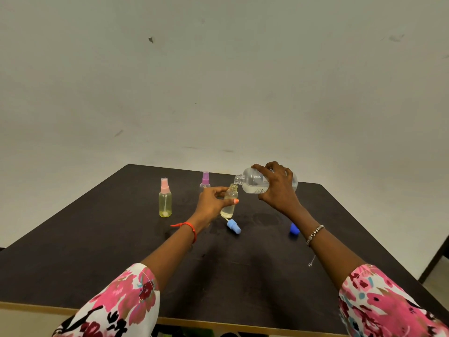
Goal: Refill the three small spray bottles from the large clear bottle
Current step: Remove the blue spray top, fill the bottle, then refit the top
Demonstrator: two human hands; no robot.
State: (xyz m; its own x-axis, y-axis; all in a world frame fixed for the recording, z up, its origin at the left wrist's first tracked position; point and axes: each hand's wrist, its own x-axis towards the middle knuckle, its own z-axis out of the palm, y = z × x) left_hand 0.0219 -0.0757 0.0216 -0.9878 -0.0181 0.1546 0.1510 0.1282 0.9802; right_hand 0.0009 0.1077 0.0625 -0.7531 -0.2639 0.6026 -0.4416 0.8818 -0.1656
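Note:
My right hand (277, 188) grips the large clear bottle (255, 183), tipped on its side with its open neck just above the mouth of a small uncapped spray bottle (229, 201). My left hand (213, 201) holds that small bottle slightly tilted, and pale liquid sits in its lower part. Its light blue spray top (233, 226) lies on the table just below it. A pink-topped spray bottle (165, 197) stands upright to the left. A purple-topped spray bottle (205, 181) stands behind my left hand, partly hidden.
A dark blue cap (294, 228) lies on the dark table (97, 251) under my right wrist. Wet smears show on the table near the centre. The table's front edge runs close to my sleeves, and a plain wall stands behind.

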